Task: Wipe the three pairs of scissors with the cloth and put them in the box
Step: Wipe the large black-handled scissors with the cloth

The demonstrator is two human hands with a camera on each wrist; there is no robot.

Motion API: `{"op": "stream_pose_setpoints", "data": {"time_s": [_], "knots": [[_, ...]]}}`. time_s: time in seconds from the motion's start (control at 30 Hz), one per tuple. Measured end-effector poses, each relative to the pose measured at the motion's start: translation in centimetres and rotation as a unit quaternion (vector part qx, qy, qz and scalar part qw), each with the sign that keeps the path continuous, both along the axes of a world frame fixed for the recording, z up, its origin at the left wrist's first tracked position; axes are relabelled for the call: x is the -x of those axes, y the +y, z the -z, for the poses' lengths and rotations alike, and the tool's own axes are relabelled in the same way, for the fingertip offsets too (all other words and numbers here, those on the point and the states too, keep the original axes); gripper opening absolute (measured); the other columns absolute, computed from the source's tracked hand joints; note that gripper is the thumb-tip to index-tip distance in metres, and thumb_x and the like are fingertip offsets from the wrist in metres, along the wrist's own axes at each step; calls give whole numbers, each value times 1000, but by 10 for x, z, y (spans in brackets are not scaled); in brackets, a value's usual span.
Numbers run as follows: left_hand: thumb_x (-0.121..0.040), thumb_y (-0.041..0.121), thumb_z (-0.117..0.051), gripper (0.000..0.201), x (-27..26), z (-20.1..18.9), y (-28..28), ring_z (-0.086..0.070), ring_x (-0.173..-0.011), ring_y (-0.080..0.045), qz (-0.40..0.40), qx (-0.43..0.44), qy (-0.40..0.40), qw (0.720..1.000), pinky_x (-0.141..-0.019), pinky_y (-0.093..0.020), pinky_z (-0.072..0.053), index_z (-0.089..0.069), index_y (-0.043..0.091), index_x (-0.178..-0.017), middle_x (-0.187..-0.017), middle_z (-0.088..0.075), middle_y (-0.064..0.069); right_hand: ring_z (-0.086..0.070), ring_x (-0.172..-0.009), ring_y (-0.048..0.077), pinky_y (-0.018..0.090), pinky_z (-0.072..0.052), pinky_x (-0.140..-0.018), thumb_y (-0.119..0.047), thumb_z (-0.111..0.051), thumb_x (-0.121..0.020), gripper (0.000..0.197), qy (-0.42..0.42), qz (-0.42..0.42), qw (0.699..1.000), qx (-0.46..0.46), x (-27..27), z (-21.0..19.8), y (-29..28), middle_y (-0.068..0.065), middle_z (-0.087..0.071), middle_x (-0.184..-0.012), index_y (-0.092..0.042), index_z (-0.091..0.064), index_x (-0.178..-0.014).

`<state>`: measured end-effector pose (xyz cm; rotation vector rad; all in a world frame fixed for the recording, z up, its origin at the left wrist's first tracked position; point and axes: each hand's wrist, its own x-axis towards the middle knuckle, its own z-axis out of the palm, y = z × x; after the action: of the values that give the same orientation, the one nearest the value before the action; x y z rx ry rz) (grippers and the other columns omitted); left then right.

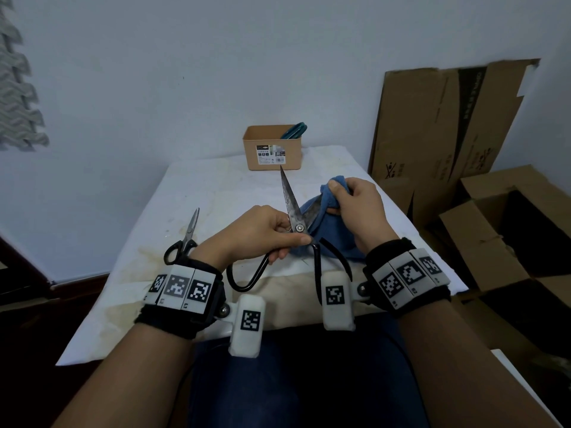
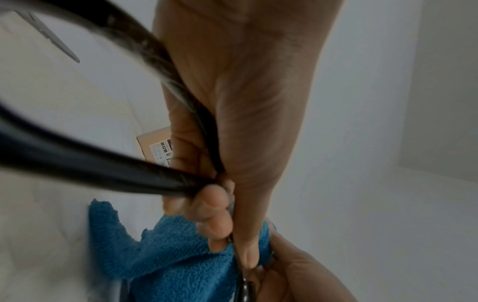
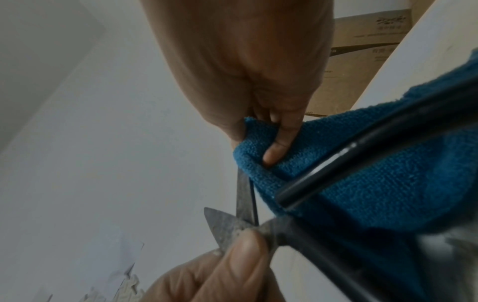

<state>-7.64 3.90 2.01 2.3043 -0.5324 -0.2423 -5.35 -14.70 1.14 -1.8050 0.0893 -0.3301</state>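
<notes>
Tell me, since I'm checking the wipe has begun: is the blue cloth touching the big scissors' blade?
Touching. In the head view the blue cloth, pinched by the right hand, is wrapped over one blade of the big scissors; the right wrist view shows that blade running into the fold.

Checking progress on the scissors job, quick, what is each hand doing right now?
Left hand: grips the large black-handled scissors near the pivot.
Right hand: fingers pinch the blue cloth around one blade.

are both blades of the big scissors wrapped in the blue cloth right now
No, only one blade sits in the blue cloth pinched by the right hand; the other blade of the big scissors points bare toward the box.
</notes>
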Motion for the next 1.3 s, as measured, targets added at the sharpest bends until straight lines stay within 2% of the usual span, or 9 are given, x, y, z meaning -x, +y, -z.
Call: {"op": "stream_pose_setpoints", "data": {"time_s": [0.23,0.43,0.53,0.63,0.8,0.9,1.07,1.2,1.3], "knots": [[-90,36,-73,39,0,-8,4,-53,-44,-14,2,10,34,999,-51,-12,-40,-60,18,-58,-49,-62,2,-65,-92,36,55,-54,-84,-31,-54,-96,36,-7,14,1000,-9,-1,1,-3,22,-67,-90,3,-63,-87],[-90,35,-72,37,0,-8,9,-53,-45,-18,7,37,64,997,-53,-15,-43,-67,6,-68,-54,-63,-4,-67,-94,28,51,-56,-87,-36,-49,-96,33,12,30,998,-57,-8,5,-7,14,-69,-96,-8,-65,-87],[-92,33,-71,35,-1,-8,13,-52,-45,-17,-3,69,66,995,-57,-21,-46,-67,7,-68,-54,-61,-5,-67,-91,18,38,-58,-86,-26,-47,-101,27,19,40,988,-146,-4,-2,-11,8,-69,-97,-14,-66,-86],[-92,33,-71,36,-4,-6,13,-51,-44,-15,-15,92,64,994,-58,-23,-47,-68,6,-68,-54,-61,-7,-68,-83,11,26,-58,-79,-17,-50,-100,23,38,-18,975,-216,2,-7,-7,8,-70,-92,-7,-67,-87],[-92,35,-70,38,-8,-4,10,-51,-45,-17,-29,108,62,992,-60,-24,-49,-70,2,-73,-54,-61,-7,-64,-95,21,32,-56,-90,6,-53,-93,10,10,-46,948,-315,6,-14,1,10,-62,-97,-4,-57,-95],[-91,36,-71,37,-9,-3,9,-52,-47,-19,-38,117,66,990,-62,-28,-50,-70,6,-70,-55,-61,-8,-64,-100,20,33,-55,-93,4,-54,-94,12,-14,-58,930,-361,6,-17,1,9,-62,-102,-7,-57,-96],[-91,37,-71,40,-11,0,5,-52,-46,-17,-54,115,62,990,-58,-24,-49,-70,-1,-79,-53,-60,-5,-62,-90,14,23,-52,-78,-8,-59,-95,9,48,-91,954,-283,8,-11,11,5,-65,-98,-14,-61,-101],[-92,35,-71,40,-12,2,4,-51,-45,-17,-61,121,65,989,-54,-23,-48,-69,-4,-82,-54,-60,-6,-62,-91,19,32,-55,-83,5,-58,-91,36,82,-131,932,-327,10,-12,13,10,-57,-112,-14,-47,-121],[-92,33,-70,39,-13,1,3,-51,-43,-16,-68,122,62,988,-53,-24,-48,-68,-5,-83,-53,-60,-5,-62,-88,22,36,-56,-85,15,-57,-86,42,79,-149,943,-288,13,-15,12,11,-51,-110,-15,-47,-113]]}}
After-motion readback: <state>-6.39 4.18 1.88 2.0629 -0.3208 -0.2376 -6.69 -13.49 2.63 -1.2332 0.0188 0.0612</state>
